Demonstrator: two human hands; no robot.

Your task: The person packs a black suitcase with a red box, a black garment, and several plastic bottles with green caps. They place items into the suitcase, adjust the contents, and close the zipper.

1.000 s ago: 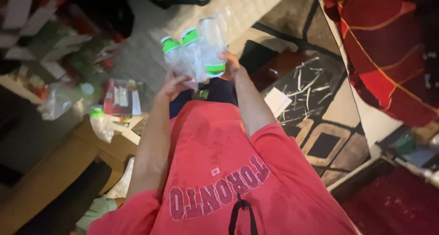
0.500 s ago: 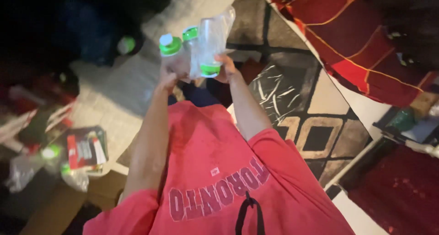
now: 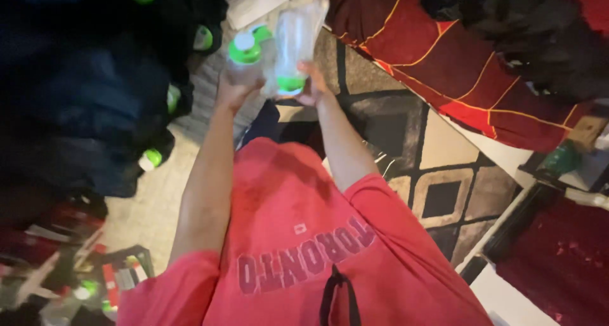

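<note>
Both hands hold clear bottles with green caps out in front of the chest, over the rug.

Head view: the left hand (image 3: 236, 88) is closed around one bottle (image 3: 244, 59), its long axis upright with the green cap (image 3: 243, 47) on top, above the fist. The right hand (image 3: 311, 85) is closed on a second bottle (image 3: 295, 40) that stands the other way up, its green cap at the bottom by the fingers and the clear body rising away from the palm. The two bottles are just beside each other, perhaps touching; blur hides the gap. A third green cap shows between them, its bottle unclear. Both hands are equally near the pair. Left of the bottles, more green caps (image 3: 152, 158) lie among dark bags; right of them, a patterned rug (image 3: 444, 148) and a red blanket (image 3: 431, 53).
</note>
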